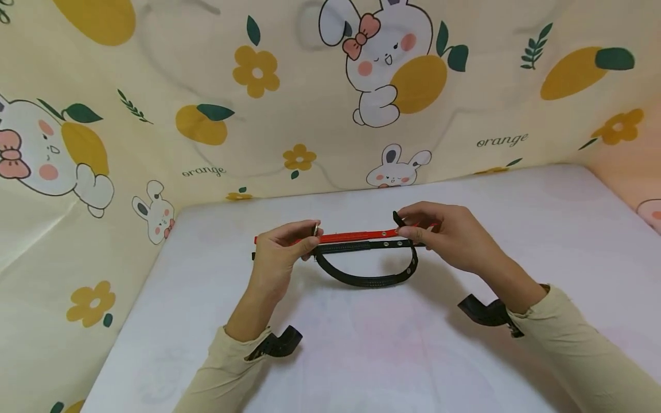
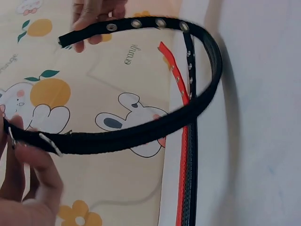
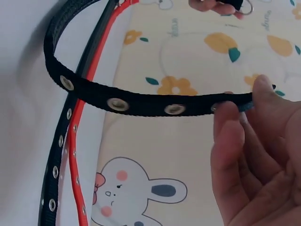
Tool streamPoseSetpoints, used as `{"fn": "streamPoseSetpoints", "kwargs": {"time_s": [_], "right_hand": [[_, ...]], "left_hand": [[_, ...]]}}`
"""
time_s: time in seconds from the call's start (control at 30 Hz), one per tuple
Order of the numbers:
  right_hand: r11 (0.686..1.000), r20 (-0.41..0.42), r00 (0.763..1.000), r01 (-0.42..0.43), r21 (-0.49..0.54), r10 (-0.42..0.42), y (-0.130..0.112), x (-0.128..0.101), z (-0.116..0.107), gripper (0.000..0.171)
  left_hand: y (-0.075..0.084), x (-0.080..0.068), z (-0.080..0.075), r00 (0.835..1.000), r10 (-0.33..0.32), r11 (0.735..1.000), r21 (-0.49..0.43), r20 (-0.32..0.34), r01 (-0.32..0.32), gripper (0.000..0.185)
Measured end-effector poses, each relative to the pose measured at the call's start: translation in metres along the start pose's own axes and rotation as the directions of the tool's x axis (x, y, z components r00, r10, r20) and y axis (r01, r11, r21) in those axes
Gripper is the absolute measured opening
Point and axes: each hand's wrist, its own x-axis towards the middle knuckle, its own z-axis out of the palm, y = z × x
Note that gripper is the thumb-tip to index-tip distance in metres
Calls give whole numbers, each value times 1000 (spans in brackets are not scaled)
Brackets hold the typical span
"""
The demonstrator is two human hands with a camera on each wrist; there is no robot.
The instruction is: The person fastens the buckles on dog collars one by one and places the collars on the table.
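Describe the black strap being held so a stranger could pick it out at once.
On the white table before the bunny-print cloth, it is the black strap bowed in a loop between the left hand and right hand. The red strap and the other black strap lie flat and straight.

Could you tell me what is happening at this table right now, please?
A person is holding a black belt bent into a loop above the white table. The left hand pinches its buckle end, and the right hand pinches the end with the eyelets. A red belt and another black belt lie flat side by side on the table behind the loop.
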Motion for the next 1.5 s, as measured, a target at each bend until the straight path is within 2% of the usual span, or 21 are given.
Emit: {"fn": "streamPoseSetpoints", "kwargs": {"time_s": [0.17,0.33,0.57,0.63,0.73,0.87,0.97,1.13,1.5], "right_hand": [[998,-94,994,57,15,-55,-3,-2,2,26],[990,-171,978,131,49,-121,-7,-3,5,25],[965,-205,951,251,78,-231,-5,-1,12,26],[958,-206,945,276,77,-256,-4,0,13,25],[957,-200,943,284,65,-266,-5,0,15,26],[954,-185,941,296,44,-283,-8,0,20,28],[951,-175,938,309,34,-298,-9,-1,22,27],[950,-156,941,309,35,-300,-9,-2,25,29],[925,-141,918,378,31,-371,-12,0,33,28]], "left_hand": [[1,0,4,998,33,999,-33,52,-32,27],[2,-2,6,996,72,996,-55,48,-69,27],[3,-6,11,984,175,983,-57,31,-173,26],[5,-7,13,978,206,978,-32,32,-205,28],[6,-10,17,963,262,961,71,56,-266,33],[8,-17,23,942,322,911,239,92,-335,35],[8,-19,26,939,332,895,285,90,-344,34],[4,-17,28,941,327,896,286,89,-339,34],[0,-18,29,950,296,893,325,98,-312,32]]}}
